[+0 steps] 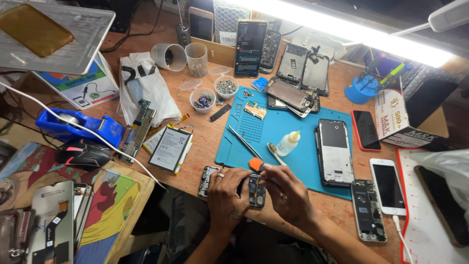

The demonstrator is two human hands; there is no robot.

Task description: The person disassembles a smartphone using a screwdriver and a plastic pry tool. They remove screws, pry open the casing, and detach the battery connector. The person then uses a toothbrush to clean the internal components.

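We are looking down at a small opened phone (256, 189) lying at the near edge of the wooden worktop (205, 142), its long axis running near to far and tilted a little to the right at the near end. The left hand (225, 191) is resting on the phone's left side, fingers curled over it and pinning it down. The right hand (288, 191) is gripping an orange-handled screwdriver (257, 165), fingers closed around the shaft, the handle pointing far and left while the tip is hiding behind the fingers over the phone.

Just beyond the hands a blue repair mat (273, 127) is lying, carrying a toothbrush (274, 152), a small white dropper bottle (288, 143) and a bare phone frame (335, 151). Left of the mat a flat rectangular battery (170, 147) with a white label is lying slanted. Farther left a blue tape dispenser (78, 127) is sitting. At the far right a white cardboard box (396, 120) with red and blue print is standing beside a red-edged phone (366, 129). At the far left a green, white and blue printed card (80, 83) is showing under a metal plate (53, 36).
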